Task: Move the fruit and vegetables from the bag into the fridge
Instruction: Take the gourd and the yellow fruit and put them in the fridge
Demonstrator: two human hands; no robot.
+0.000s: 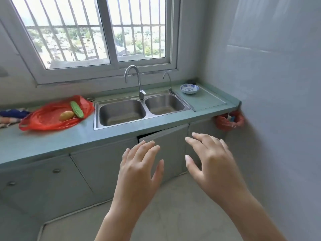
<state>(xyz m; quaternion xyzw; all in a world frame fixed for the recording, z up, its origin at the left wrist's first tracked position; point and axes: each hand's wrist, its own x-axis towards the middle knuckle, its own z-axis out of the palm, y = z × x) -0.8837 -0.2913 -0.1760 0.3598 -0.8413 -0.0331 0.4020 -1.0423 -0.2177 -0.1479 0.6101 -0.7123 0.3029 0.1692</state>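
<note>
pale tiled room, barred window (90, 30). green countertop (73, 138), double steel sink (140, 110). red bag (55, 115) lying left of sink, cucumber (77, 109) and potato (66, 115) on it. left hand (139, 169), right hand (210, 160) empty, fingers spread.

Bright window (97, 30) daylight (warped edges)

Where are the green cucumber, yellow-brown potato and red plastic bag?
green cucumber (77, 109), head view, middle of its body
yellow-brown potato (66, 115), head view, its centre
red plastic bag (46, 120), head view, bare flat part
</note>
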